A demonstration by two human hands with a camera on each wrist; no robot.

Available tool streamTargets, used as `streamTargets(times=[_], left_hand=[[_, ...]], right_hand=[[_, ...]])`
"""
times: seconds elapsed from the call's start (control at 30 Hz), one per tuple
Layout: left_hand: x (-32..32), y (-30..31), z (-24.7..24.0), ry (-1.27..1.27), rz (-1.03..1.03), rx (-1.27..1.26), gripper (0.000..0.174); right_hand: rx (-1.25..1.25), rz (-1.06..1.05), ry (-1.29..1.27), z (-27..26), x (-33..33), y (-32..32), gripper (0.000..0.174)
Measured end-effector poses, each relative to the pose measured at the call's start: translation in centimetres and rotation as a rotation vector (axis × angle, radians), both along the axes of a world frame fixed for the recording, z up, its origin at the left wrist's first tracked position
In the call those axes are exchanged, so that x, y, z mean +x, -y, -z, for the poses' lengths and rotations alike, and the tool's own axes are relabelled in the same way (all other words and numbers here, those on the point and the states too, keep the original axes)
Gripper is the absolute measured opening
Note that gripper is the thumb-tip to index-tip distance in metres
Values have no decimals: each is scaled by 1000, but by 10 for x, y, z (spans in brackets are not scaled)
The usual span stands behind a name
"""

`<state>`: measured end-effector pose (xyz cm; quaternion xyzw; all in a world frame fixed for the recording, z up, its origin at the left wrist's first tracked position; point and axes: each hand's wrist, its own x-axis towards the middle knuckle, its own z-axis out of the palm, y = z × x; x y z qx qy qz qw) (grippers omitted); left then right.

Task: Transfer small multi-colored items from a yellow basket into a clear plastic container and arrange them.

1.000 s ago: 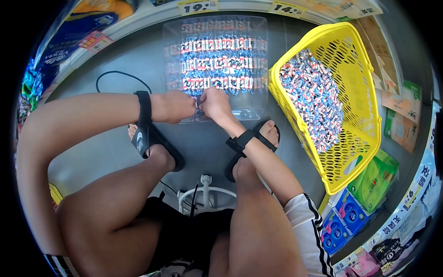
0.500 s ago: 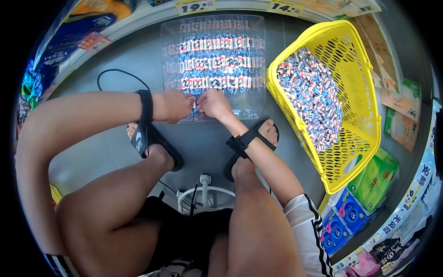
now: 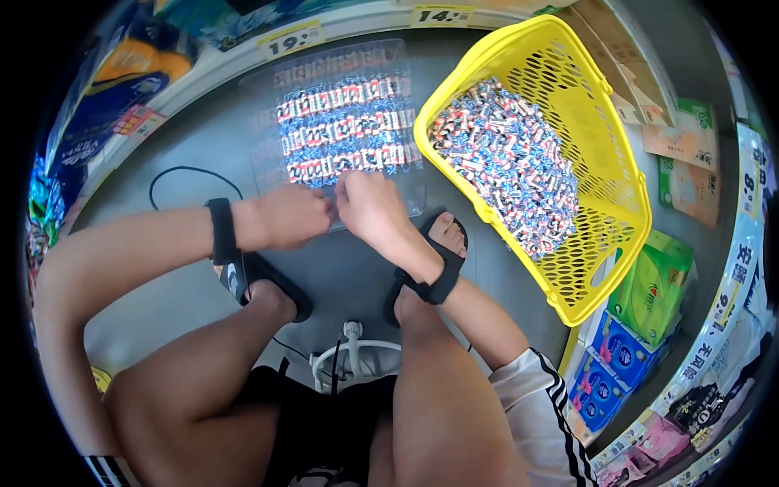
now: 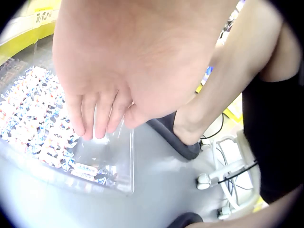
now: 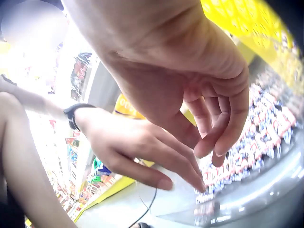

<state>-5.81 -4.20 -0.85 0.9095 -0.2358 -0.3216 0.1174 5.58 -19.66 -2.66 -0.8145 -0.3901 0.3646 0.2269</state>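
A clear plastic box (image 3: 408,196) stands on the floor between the feet, with small wrapped candies (image 3: 345,128) in neat rows inside. Over its near end is my left hand (image 3: 284,217), palm down; its fingers hang extended and loosely together in the left wrist view, with no candy visible in them. Close beside it, my right hand (image 3: 373,213) has loosely bent fingers, and the right wrist view shows nothing between thumb and fingertips (image 5: 221,147). The left fingertips (image 5: 202,186) overlap the candies' edge there.
To the right leans a yellow perforated basket (image 3: 604,191) holding a large heap of the same candies (image 3: 507,158). Shelves with price tags (image 3: 292,40) curve around, with tissue packs (image 3: 653,288) at right. A black cable (image 3: 182,170) lies at left; a white stool base (image 3: 353,349) stands below.
The head view has turned, shifting the box and basket leftward. Earlier both hands met fingertip to fingertip around a small candy; now they are slightly apart with no candy visible between them.
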Motion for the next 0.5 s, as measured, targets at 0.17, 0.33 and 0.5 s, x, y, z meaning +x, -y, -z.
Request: streamTargets(times=[0.17,0.33,0.5], left_hand=[[26,19,-43,96,-26,-152,31],[54,51,-74,298,-77,-318,34],[84,77,-109,287,-188,-479,25]], right_hand=[[136,52,93,-74,24,37,12],[233,103,78,-129,50,71,12],[154,226,104,-162,79,105,7]])
